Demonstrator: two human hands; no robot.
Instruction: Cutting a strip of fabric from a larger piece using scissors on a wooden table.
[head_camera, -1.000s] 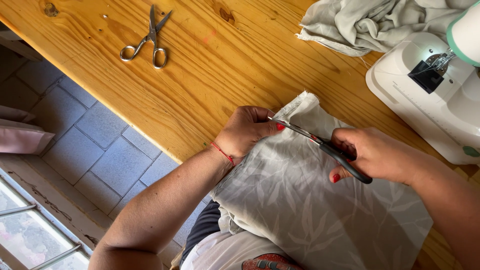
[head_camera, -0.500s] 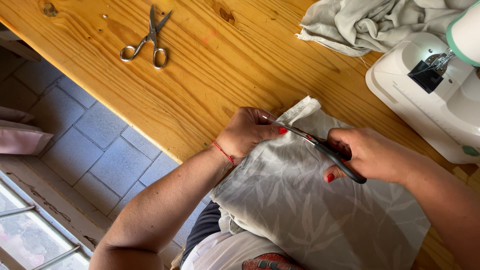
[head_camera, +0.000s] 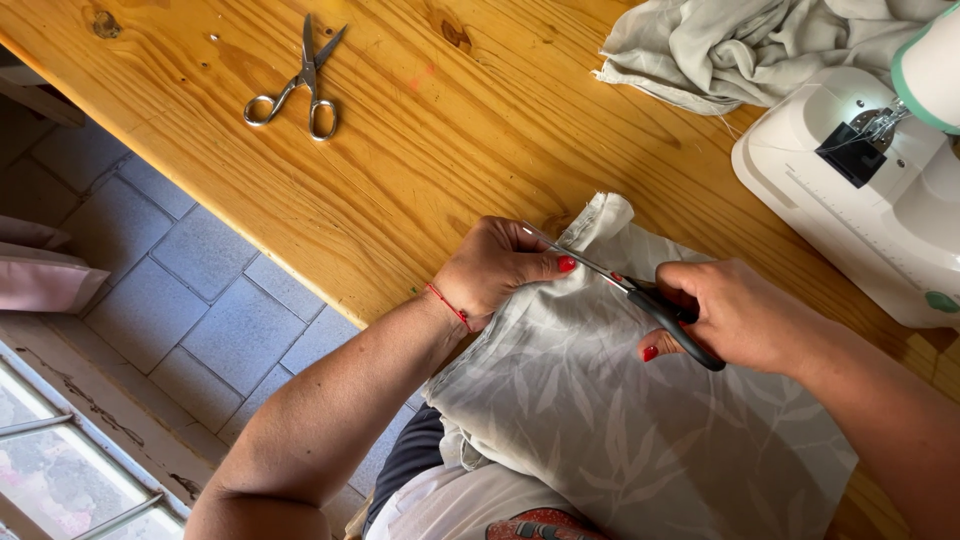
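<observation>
A pale grey cloth with a faint leaf print lies over the near edge of the wooden table and hangs into my lap. My left hand pinches the cloth's left edge near its top corner. My right hand grips black-handled scissors. Their blades point left along the cloth's upper edge, toward my left thumb.
Steel scissors lie at the far left of the table. A white sewing machine stands at the right, with a heap of pale cloth behind it. Left of the table is a tiled floor.
My right hand and the black-handled scissors have shifted slightly left along the cloth's edge. My left hand keeps its pinch in the same spot.
</observation>
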